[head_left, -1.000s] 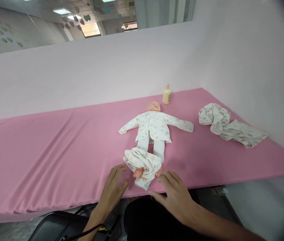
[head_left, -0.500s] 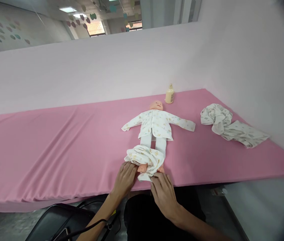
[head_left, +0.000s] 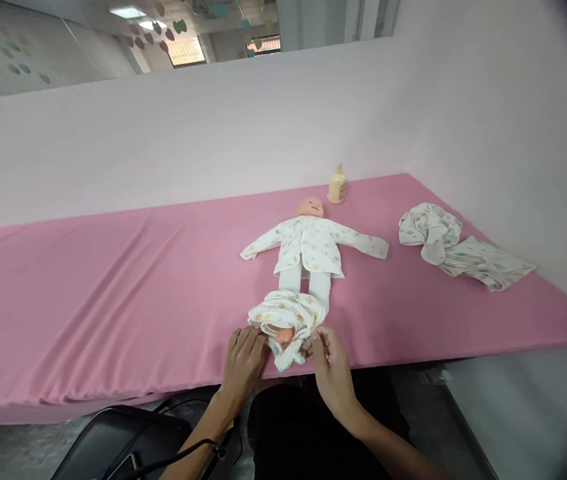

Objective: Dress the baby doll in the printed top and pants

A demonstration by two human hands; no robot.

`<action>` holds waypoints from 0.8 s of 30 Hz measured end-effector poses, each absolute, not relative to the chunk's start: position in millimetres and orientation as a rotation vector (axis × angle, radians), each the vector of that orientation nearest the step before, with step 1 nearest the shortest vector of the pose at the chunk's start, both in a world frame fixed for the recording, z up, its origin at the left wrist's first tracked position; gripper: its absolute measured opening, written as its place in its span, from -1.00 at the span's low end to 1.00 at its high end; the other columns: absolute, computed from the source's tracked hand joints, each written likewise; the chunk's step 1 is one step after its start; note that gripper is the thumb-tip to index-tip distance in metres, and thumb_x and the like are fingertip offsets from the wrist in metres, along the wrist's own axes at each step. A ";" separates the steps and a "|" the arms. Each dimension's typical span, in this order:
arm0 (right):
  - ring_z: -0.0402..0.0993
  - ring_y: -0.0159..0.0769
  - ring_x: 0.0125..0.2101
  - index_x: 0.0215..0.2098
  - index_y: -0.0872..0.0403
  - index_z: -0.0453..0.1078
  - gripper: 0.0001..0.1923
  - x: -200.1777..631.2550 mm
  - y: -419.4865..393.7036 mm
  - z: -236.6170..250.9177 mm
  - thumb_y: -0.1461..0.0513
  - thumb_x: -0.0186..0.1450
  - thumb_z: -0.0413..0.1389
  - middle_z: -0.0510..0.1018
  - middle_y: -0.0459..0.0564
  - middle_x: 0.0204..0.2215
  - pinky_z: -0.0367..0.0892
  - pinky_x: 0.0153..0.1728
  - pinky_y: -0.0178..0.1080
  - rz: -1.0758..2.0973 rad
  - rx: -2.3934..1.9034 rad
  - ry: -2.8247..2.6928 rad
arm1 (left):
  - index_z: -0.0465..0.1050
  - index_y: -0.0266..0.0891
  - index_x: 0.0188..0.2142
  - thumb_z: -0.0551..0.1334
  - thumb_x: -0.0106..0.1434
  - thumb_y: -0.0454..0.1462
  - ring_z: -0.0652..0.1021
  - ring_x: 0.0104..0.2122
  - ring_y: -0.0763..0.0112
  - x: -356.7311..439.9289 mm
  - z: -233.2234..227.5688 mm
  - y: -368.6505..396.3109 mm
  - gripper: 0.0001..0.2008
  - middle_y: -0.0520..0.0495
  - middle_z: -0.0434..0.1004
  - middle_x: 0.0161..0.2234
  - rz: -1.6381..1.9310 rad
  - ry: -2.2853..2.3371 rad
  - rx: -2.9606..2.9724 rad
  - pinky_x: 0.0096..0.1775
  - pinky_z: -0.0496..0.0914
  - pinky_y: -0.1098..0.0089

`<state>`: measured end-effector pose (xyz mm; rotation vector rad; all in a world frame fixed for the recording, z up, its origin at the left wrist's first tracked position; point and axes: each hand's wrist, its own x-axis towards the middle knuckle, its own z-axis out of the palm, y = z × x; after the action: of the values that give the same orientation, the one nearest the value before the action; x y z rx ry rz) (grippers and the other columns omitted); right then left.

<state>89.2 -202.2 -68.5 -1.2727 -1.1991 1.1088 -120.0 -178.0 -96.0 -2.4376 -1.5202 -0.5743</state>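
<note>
A baby doll (head_left: 310, 207) lies on its back, dressed in a white patterned jacket (head_left: 308, 243) with the sleeves spread wide. Its legs (head_left: 319, 289) are white and point toward me. Around the lower legs bunch white patterned baby pants (head_left: 287, 308), with one orange-pink foot (head_left: 284, 335) showing through the cloth; the other foot is hidden. My left hand (head_left: 244, 357) has its fingers curled on the left edge of the pants, fingertips partly hidden. On the right side, my right hand (head_left: 331, 360) pinches the cloth between thumb and fingers.
A pale yellow pump bottle (head_left: 336, 187) stands behind the doll's head. Crumpled patterned baby clothes (head_left: 483, 261) lie at the right on the pink-covered table (head_left: 113, 300). White walls close off the back and right. A black chair (head_left: 118, 440) stands below the front edge.
My right hand has shifted up and turned, now pinching the pants' right side. The pants' cloth has opened around the left-hand foot, and the other foot has become covered.
</note>
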 end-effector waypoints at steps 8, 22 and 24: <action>0.45 -0.11 0.05 0.13 0.01 0.28 -0.61 105.5 -234.1 -100.3 0.12 0.36 0.07 0.49 0.10 0.05 0.38 0.07 -0.02 1.001 -1.349 -1.460 | 0.50 -0.18 -0.23 0.12 0.33 -0.33 0.49 -0.13 0.16 -128.4 -80.2 -188.5 -0.82 -0.17 0.56 -0.25 -0.968 -1.736 -2.276 0.03 0.32 0.10; 0.44 -0.11 -0.07 -0.13 0.02 0.45 -0.82 51.3 -206.8 -101.1 0.22 0.38 0.02 0.56 0.07 -0.11 0.35 -0.04 -0.03 0.727 -1.298 -1.536 | 0.43 -0.16 -0.03 0.11 0.34 -0.07 0.52 -0.02 0.22 -129.2 -42.3 -192.0 -0.68 -0.11 0.52 -0.02 -1.181 -2.715 -2.460 0.01 0.39 0.25; 0.44 -0.15 -0.12 -0.18 0.03 0.44 -0.81 50.7 -206.4 -102.2 0.21 0.40 -0.01 0.55 0.06 -0.16 0.35 -0.10 -0.09 0.803 -1.269 -1.500 | 0.32 -0.18 0.07 0.16 0.31 -0.07 0.50 0.00 0.24 -133.1 -35.9 -184.2 -0.60 -0.14 0.44 0.07 -1.406 -2.676 -2.289 0.02 0.40 0.26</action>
<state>50.7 -206.4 -102.2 -1.2693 -1.4996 0.8034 -133.1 -184.2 -35.9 -2.2892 -2.6765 -1.4062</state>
